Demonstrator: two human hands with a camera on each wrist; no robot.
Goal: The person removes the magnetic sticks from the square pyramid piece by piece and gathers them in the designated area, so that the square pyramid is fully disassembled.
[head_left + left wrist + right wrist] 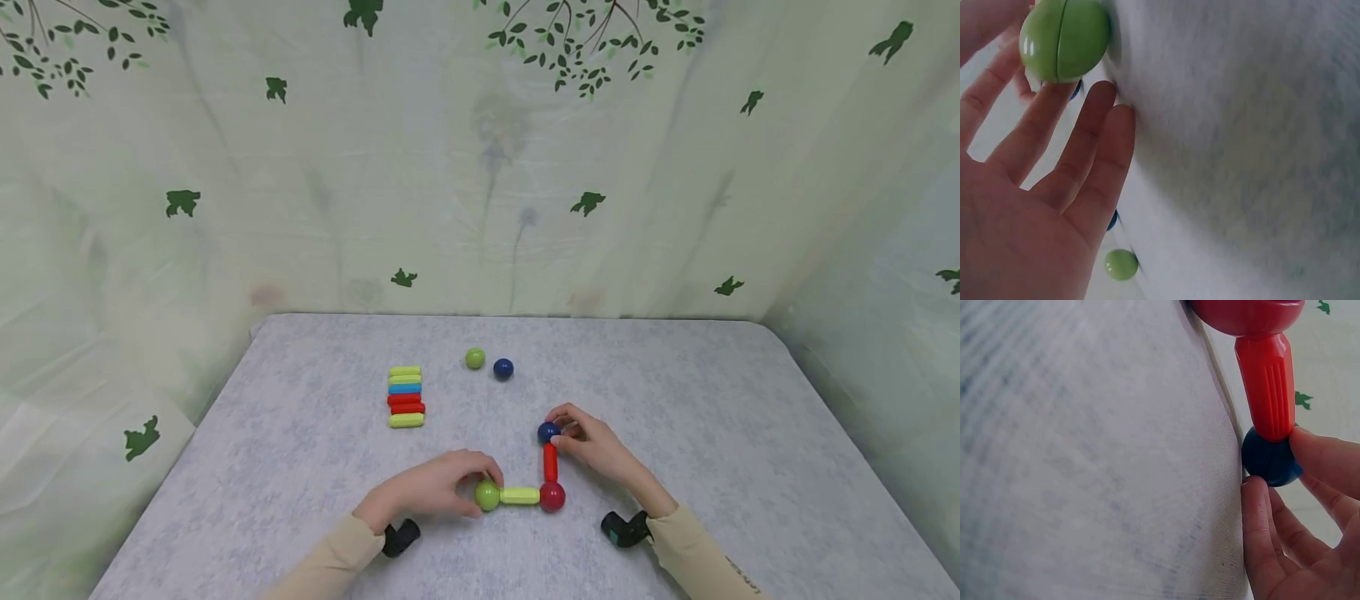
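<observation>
On the table a lime-green stick [520, 496] joins a green ball [487, 495] to a red ball [552, 497]. From the red ball a red stick [551, 462] runs away to a dark blue ball [549, 432], making an L shape. My left hand [452, 485] holds the green ball loosely, fingertips on its far side and thumb on the near side. In the left wrist view the last two fingers stick out beside the ball [1065, 40]. My right hand [596, 442] pinches the blue ball between thumb and fingers, clearly seen in the right wrist view [1270, 457].
Several short sticks [406, 389] in lime, blue and red lie in a column left of centre. Farther back, a loose green ball [475, 358] and a loose dark blue ball [503, 369] sit side by side. A leaf-printed curtain [450, 167] hangs behind the table [675, 375].
</observation>
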